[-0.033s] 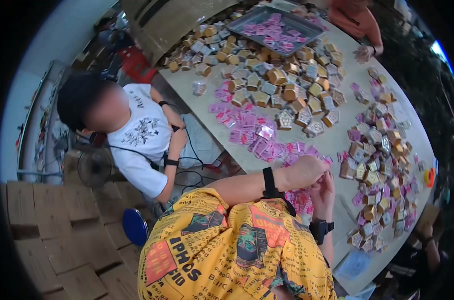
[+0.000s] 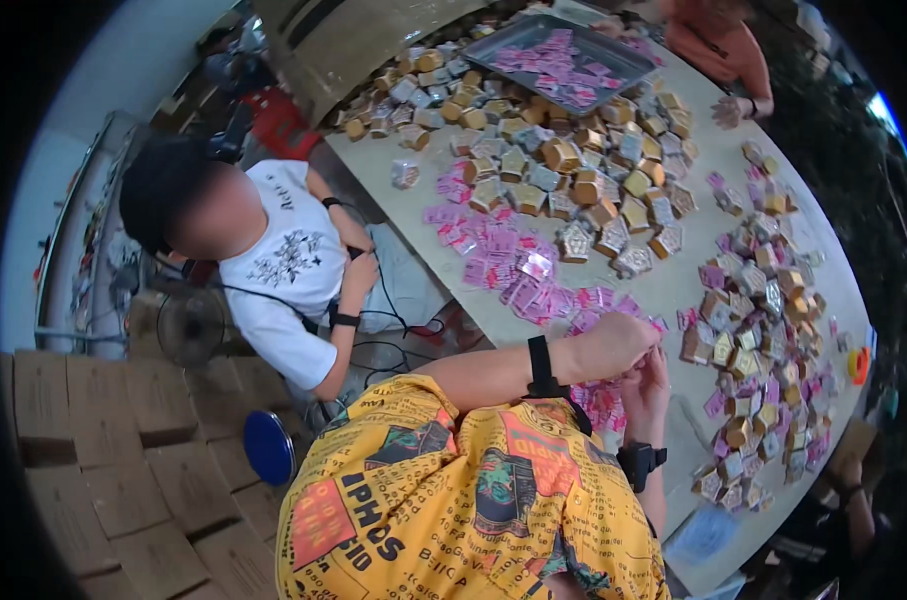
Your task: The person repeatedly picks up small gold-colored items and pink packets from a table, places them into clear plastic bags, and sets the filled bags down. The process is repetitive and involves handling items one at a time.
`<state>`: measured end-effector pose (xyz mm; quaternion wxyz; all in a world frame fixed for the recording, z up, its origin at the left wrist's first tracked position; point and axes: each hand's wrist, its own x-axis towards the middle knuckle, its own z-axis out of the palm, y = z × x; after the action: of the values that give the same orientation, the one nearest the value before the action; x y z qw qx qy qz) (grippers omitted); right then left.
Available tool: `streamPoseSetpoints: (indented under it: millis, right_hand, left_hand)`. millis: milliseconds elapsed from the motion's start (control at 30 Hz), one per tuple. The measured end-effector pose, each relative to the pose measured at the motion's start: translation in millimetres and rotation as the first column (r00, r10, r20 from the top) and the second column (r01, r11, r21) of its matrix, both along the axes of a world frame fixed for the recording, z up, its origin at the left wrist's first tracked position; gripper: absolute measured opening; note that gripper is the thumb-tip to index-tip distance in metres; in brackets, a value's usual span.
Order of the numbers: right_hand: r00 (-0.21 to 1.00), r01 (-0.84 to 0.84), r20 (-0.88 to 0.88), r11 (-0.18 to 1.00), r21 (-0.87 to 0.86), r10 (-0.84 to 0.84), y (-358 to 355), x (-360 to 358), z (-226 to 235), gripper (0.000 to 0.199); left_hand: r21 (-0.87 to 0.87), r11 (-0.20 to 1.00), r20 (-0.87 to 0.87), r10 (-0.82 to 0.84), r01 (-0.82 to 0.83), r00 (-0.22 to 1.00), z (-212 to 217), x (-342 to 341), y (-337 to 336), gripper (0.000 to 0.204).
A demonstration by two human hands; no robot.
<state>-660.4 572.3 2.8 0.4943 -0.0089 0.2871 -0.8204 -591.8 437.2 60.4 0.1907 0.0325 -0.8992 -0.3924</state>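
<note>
My left hand and my right hand meet at the near edge of the table, fingers closed and touching. A bit of pink shows by the fingertips, but what they hold is mostly hidden behind the left hand. Under and beside them lies a trail of small pink printed packets, running up and to the left. Dark bands circle both my wrists. Beyond the packets is a heap of gold and silver faceted boxes, many in clear wrap.
A grey metal tray with pink packets sits at the far end. Another pile of boxes and packets covers the right side, near an orange tape roll. A person in white sits at left; cartons line the floor.
The view has shifted slightly, so the table and the seated person appear a little to the right. My hands stay together in the same pose.
</note>
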Motion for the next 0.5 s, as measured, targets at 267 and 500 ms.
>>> streamPoseSetpoints:
  millis: [267,500]
  right_hand:
    - [0.997,0.018,-0.071,0.986,0.166,-0.006,-5.6,0.9,-10.8,0.018]
    - [0.965,0.177,-0.231,0.957,0.232,-0.123,2.1,-1.5,-11.5,0.021]
  left_hand:
    - [-0.226,0.971,0.122,0.109,-0.08,0.987,-1.3,7.1,-0.5,0.011]
    - [-0.298,0.949,0.06,0.127,-0.104,0.99,-15.5,-1.9,4.7,0.014]
